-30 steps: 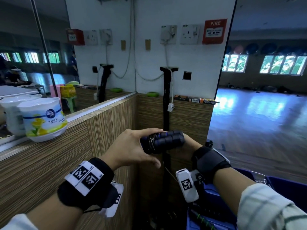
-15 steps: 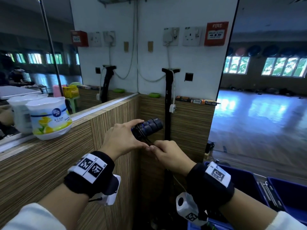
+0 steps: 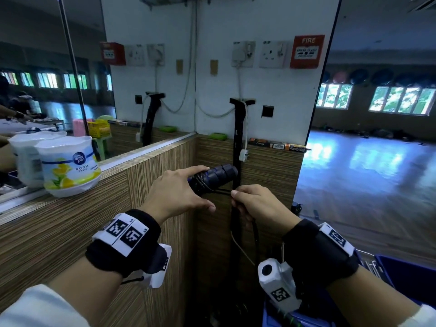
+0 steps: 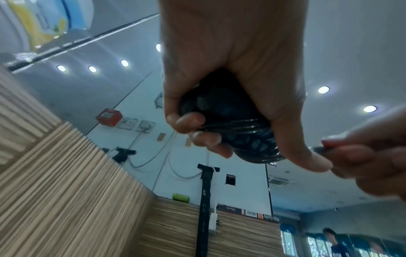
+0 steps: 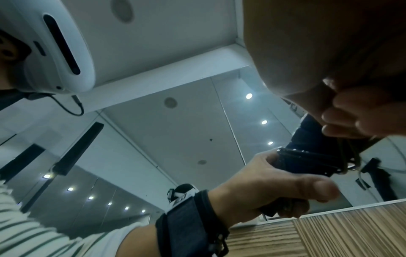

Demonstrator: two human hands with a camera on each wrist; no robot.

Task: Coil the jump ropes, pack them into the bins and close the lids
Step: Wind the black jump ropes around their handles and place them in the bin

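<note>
While the left hand (image 3: 179, 192) wraps its fingers and thumb around the dark ribbed jump rope handles (image 3: 215, 177), held roughly level in front of the wood-grain corner panel (image 3: 70, 223), the right hand (image 3: 256, 204) just to the right pinches the thin black cord (image 3: 221, 191) where it leaves the wound turns. From the left wrist view, several loops of cord already lie tight around the handles near the left fingertips (image 4: 186, 121), so the step in hand looks like the coiling itself, probably near its end, with the pinched cord running taut across from the bundle. A further stretch of cord (image 3: 256, 237) hangs down from the right hand toward the floor; how much remains is hidden below the frame. Next, I judge, the right hand needs to carry the cord around the handles once more while the left keeps the earlier turns from slipping, then tuck or secure the loose end. Only after that can the bundle go into the blue bin (image 3: 405, 272) at the near right, whose lid cannot be made out. On the ledge at far left stands a white air freshener tub (image 3: 68, 166), well apart from the work.
</note>
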